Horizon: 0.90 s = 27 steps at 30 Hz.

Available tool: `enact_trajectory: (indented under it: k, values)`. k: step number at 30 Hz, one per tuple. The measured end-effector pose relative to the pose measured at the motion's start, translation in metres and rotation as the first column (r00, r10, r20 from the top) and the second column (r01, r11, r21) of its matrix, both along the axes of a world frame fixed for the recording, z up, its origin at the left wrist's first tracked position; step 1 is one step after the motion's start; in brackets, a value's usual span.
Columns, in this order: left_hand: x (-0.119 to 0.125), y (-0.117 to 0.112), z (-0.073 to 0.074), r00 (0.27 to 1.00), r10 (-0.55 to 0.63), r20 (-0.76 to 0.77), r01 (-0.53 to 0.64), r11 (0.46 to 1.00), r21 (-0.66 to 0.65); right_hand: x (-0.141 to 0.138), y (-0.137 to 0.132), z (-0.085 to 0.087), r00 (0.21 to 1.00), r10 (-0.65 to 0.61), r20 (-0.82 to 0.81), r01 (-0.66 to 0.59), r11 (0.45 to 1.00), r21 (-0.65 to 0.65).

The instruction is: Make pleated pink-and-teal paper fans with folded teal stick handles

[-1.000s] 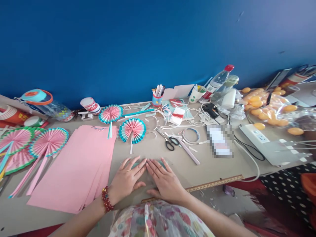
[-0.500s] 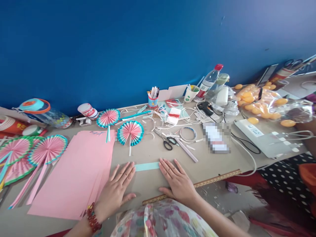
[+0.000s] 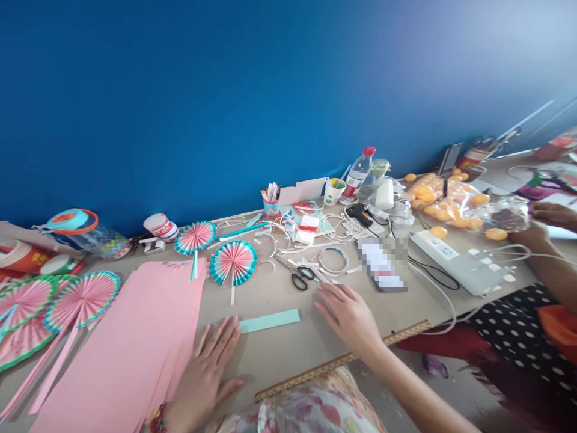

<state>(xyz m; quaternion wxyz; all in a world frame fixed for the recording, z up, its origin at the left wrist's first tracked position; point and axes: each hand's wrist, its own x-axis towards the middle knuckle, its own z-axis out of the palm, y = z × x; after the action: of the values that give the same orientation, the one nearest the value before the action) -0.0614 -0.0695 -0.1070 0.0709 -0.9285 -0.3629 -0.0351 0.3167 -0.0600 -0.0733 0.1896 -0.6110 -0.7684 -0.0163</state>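
My left hand (image 3: 210,361) lies flat with fingers spread, its fingertips on the left end of a light-blue paper strip (image 3: 273,320). The strip's right end lies free on the table. My right hand (image 3: 349,313) is to the right of the strip, fingers loosely extended over a pale lilac stick (image 3: 321,275). Most of the stick is hidden under that hand, and a firm grip does not show. Black-handled scissors (image 3: 301,279) lie just behind it. Left of my left hand is a stack of pink paper (image 3: 121,337).
Pleated paper fans (image 3: 233,263) lie at the back and left. Behind the scissors are tangled white cables and a pen cup (image 3: 271,201). A phone (image 3: 382,264), a power strip (image 3: 435,245) and a bag of orange balls (image 3: 444,195) are at right, near another person's arm (image 3: 547,252).
My right hand has left the strip's right end and moved right, over the lilac stick. My left hand stays at the strip's left end. The view has shifted, showing another person's arm.
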Motion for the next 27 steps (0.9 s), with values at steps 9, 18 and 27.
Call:
enact_trajectory:
  k: [9, 18, 27]
  values:
    - [0.048, 0.017, 0.012, 0.974, 0.056, 0.221, -0.044, 0.997, -0.057, 0.020, 0.053, 0.009, 0.989, -0.122, 0.084, 0.130, 0.986, -0.104]
    - [0.089, 0.031, 0.012, 0.937, 0.142, 0.318, -0.070, 0.972, -0.226, 0.025, 0.057, 0.002, 0.944, -0.284, 0.166, 0.313, 0.930, -0.193]
    - [0.085, 0.049, 0.017, 0.948, 0.127, 0.291, -0.076, 0.981, -0.180, 0.024, 0.036, 0.019, 0.991, -0.012, -0.136, -0.009, 0.989, -0.151]
